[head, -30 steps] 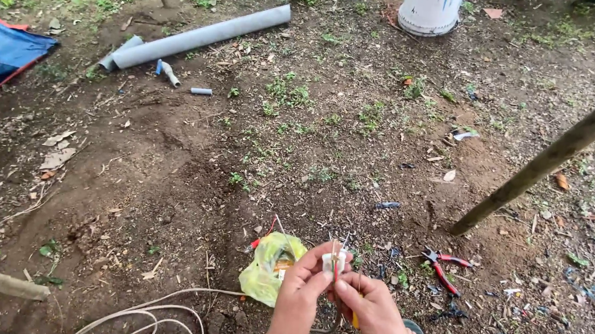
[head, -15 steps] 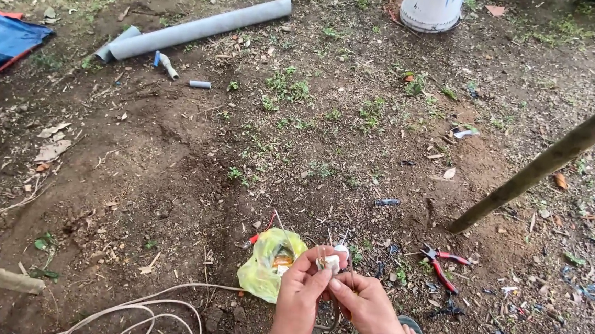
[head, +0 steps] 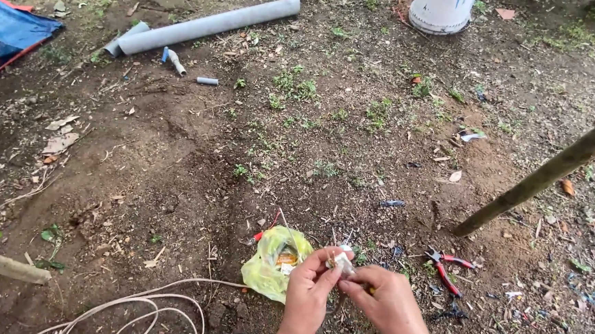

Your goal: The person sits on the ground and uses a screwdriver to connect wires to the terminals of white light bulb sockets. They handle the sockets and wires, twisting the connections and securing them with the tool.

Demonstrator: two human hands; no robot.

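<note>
Both hands work a small white fitting (head: 342, 262): the left hand (head: 308, 293) pinches it, and the right hand (head: 380, 301) grips its other side. Just left of the grip lies a yellow plastic bag (head: 272, 263); red-handled pliers (head: 447, 271) lie right. Any further handling likely needs a steady pinch.

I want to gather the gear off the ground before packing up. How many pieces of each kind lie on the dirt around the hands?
Grey pipe pieces: 4 (long pipe, cut end, elbow piece, short stub)
Red-handled pliers: 1
Yellow plastic bag: 1
White cable: 1
Total: 7
</note>
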